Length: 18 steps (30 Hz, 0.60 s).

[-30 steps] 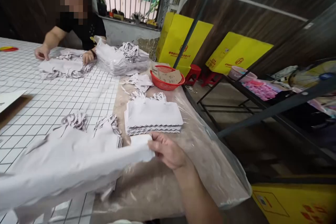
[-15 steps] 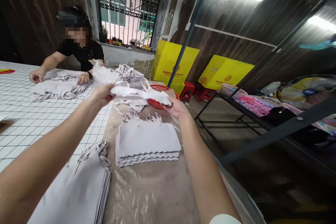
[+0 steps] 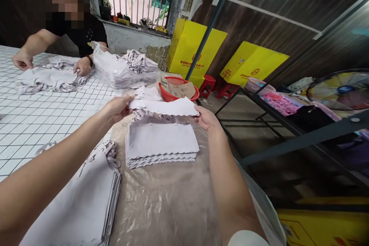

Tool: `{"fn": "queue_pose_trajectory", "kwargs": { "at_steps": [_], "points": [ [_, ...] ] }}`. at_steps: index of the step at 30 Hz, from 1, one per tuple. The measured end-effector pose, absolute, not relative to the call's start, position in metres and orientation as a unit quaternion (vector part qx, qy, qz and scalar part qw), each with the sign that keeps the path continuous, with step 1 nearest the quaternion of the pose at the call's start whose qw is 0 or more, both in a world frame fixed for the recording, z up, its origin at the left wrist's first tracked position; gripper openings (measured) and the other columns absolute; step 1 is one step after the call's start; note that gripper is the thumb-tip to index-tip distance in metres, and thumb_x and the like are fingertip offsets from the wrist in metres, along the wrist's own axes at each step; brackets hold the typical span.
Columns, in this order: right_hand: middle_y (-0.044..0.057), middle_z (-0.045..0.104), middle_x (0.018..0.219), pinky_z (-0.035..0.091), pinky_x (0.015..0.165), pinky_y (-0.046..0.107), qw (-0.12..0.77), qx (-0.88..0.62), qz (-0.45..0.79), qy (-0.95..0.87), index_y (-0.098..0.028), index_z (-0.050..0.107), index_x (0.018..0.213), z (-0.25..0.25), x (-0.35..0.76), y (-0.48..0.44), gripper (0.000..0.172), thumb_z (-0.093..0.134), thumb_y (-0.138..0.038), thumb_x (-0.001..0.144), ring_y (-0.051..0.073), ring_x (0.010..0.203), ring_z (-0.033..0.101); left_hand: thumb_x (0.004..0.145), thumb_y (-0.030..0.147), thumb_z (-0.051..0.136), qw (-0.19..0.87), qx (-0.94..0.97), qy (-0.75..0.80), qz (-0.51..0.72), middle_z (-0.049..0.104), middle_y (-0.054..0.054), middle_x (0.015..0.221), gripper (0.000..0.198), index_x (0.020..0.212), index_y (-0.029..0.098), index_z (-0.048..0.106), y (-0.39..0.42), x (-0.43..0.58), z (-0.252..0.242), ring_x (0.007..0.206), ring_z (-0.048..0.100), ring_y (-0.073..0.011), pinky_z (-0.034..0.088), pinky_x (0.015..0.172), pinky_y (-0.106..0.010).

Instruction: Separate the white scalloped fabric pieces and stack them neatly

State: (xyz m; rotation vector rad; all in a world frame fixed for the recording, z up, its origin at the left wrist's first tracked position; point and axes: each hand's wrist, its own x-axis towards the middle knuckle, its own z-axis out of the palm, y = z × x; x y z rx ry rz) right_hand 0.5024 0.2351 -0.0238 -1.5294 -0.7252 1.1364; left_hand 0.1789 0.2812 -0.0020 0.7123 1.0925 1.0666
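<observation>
A pale lilac camisole [image 3: 164, 107] with a wavy edge is stretched level between my two hands. My left hand [image 3: 119, 108] pinches its left end, and my right hand [image 3: 206, 117] grips the right end. Just below and nearer to me lies a neat stack of folded camisoles [image 3: 163, 140] with scalloped hems, its straps at the far side partly covered by the held one. Beyond my hands is another pale cloth piece [image 3: 148, 93]. Under my left forearm, a larger stack of flat camisoles [image 3: 77, 196] rests with its straps bunched at the top.
Across the grid-lined table [image 3: 95, 123], a person [image 3: 76, 34] handles more pale garments [image 3: 49, 78]. A plastic-wrapped pile [image 3: 115, 73] stands beside them. A red basket [image 3: 196, 96] holds cardboard. Plastic sheeting [image 3: 161, 203] covers the near surface. A dark metal frame [image 3: 288, 144] rises at right.
My hands have lowered the camisole toward the folded stack, and it now hangs straighter and flatter. The view has tipped down and closer.
</observation>
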Motion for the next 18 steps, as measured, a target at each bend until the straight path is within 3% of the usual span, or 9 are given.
{"fn": "queue_pose_trajectory", "kwargs": {
  "at_steps": [2, 5, 7, 10, 15, 18],
  "points": [
    [0.000, 0.067, 0.067, 0.032, 0.034, 0.013, 0.500, -0.659, 0.465, -0.315, -0.017, 0.060, 0.085, -0.033, 0.506, 0.208, 0.011, 0.064, -0.027, 0.089, 0.008, 0.048, 0.058, 0.077, 0.012, 0.069, 0.671, 0.354, 0.500, 0.417, 0.053, 0.001, 0.046, 0.015, 0.067, 0.011, 0.059, 0.255, 0.171, -0.011, 0.039, 0.054, -0.0091, 0.035, 0.034, -0.014],
    [-0.002, 0.062, 0.060, 0.025, 0.034, 0.014, 0.449, -0.698, 0.450, -0.329, -0.016, 0.057, 0.071, -0.055, 0.505, 0.170, 0.022, 0.072, -0.028, 0.080, 0.006, 0.041, 0.051, 0.064, 0.027, 0.083, 0.668, 0.413, 0.531, 0.317, 0.049, 0.003, 0.045, 0.033, 0.060, 0.013, 0.053, 0.217, 0.161, -0.037, 0.043, 0.058, -0.0117, 0.023, 0.033, -0.013],
    [-0.004, 0.058, 0.056, 0.023, 0.036, 0.015, 0.417, -0.722, 0.434, -0.341, -0.017, 0.054, 0.065, -0.068, 0.503, 0.153, 0.026, 0.073, -0.029, 0.078, 0.005, 0.040, 0.047, 0.050, 0.036, 0.089, 0.657, 0.429, 0.555, 0.278, 0.044, 0.006, 0.043, 0.046, 0.056, 0.016, 0.048, 0.201, 0.157, -0.054, 0.044, 0.059, -0.0130, 0.015, 0.034, -0.014],
    [-0.005, 0.054, 0.052, 0.026, 0.041, 0.017, 0.381, -0.748, 0.402, -0.366, -0.018, 0.052, 0.061, -0.080, 0.500, 0.142, 0.027, 0.069, -0.029, 0.078, 0.007, 0.042, 0.045, 0.040, 0.047, 0.088, 0.632, 0.458, 0.575, 0.246, 0.046, 0.005, 0.044, 0.055, 0.053, 0.019, 0.043, 0.192, 0.154, -0.071, 0.043, 0.055, -0.0119, 0.013, 0.037, -0.016],
    [-0.004, 0.053, 0.056, 0.039, 0.054, 0.023, 0.342, -0.785, 0.324, -0.402, -0.020, 0.050, 0.058, -0.086, 0.502, 0.141, 0.026, 0.065, -0.029, 0.077, 0.013, 0.053, 0.051, 0.046, 0.057, 0.081, 0.598, 0.503, 0.583, 0.220, 0.048, 0.004, 0.043, 0.055, 0.056, 0.023, 0.040, 0.190, 0.148, -0.083, 0.043, 0.050, -0.0135, 0.023, 0.040, -0.020],
    [0.002, 0.061, 0.076, 0.044, 0.070, 0.029, 0.327, -0.803, 0.194, -0.458, -0.020, 0.059, 0.074, -0.086, 0.497, 0.138, 0.012, 0.069, -0.026, 0.073, 0.020, 0.075, 0.058, 0.061, 0.056, 0.071, 0.472, 0.590, 0.620, 0.213, 0.053, 0.003, 0.052, 0.042, 0.065, 0.023, 0.045, 0.190, 0.143, -0.087, 0.048, 0.051, -0.0158, 0.034, 0.046, -0.026]
  ]
}}
